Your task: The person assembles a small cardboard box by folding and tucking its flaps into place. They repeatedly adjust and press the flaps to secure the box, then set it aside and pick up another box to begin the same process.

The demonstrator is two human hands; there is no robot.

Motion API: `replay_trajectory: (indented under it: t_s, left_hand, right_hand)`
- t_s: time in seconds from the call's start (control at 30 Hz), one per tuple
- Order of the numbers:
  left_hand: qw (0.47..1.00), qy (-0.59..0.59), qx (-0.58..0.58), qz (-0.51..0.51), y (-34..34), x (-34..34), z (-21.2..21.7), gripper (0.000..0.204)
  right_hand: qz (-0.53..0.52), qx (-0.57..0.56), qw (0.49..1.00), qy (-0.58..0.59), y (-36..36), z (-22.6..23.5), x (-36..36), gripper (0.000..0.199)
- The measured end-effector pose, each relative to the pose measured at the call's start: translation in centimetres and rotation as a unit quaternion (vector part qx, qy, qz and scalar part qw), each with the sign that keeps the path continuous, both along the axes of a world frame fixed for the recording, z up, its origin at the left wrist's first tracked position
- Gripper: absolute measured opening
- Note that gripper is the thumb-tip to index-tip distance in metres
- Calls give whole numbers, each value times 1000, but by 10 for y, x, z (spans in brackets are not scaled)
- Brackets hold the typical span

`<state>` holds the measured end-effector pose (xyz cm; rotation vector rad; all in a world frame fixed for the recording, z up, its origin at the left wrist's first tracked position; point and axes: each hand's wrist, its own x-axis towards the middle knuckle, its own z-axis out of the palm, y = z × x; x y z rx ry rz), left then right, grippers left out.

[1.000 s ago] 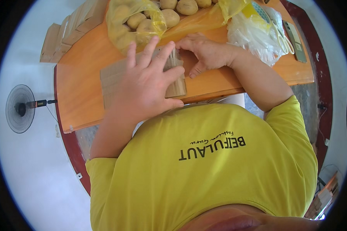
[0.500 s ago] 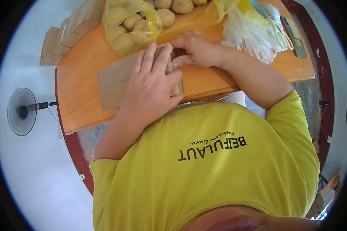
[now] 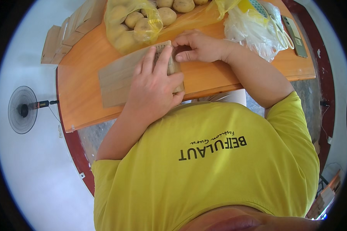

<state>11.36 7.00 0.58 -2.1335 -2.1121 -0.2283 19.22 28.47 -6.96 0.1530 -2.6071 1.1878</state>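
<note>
A flat brown cardboard box (image 3: 115,81) lies across the table's near edge. My left hand (image 3: 154,82) rests over its right part, fingers spread across the top and the thumb at the near right corner, gripping it. At the box's far right corner is my right hand (image 3: 198,46), its fingers curled with the tips against the box's end and the thumb just below them. A dark patterned patch shows on the box between my left fingers; most of it is covered.
Beyond the box sits a yellow plastic bag (image 3: 158,29) with several potatoes (image 3: 166,16). White plastic bags (image 3: 245,32) and a phone (image 3: 294,36) lie at the right. More cardboard boxes (image 3: 75,30) stand at the table's left edge. A fan (image 3: 23,110) is farther left.
My right hand has shifted slightly up and right, its thumb lifting a little along the box's end. The box has tilted a bit under my left hand, which keeps its grip.
</note>
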Motion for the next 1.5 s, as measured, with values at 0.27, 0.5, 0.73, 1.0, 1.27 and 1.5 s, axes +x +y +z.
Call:
replay_trajectory:
  t_s: [0.27, 0.5, 0.73, 1.0, 1.27, 1.5]
  left_hand:
    - [1000, -1, 2, -7, 0, -1, -2, 25]
    - [1000, -10, 3, -5, 0, -1, -2, 27]
    - [1000, -10, 15, -11, 2, 0, -3, 22]
    - [1000, -11, 0, -6, 1, -1, -4, 27]
    - [1000, -7, 7, -9, 0, -1, -5, 26]
    - [1000, 0, 2, -6, 1, -1, -3, 25]
  right_hand:
    - [-48, 58, 997, 3, -7, -6, -6, 39]
    - [-21, 14, 999, 35, 0, -10, -4, 34]
    - [-36, 42, 998, -19, -5, -2, -5, 33]
    - [-45, 54, 998, 3, -7, -3, -5, 32]
    - [-10, -15, 1000, -23, 0, -2, -4, 34]
    - [-41, -3, 998, -43, -6, 0, -6, 36]
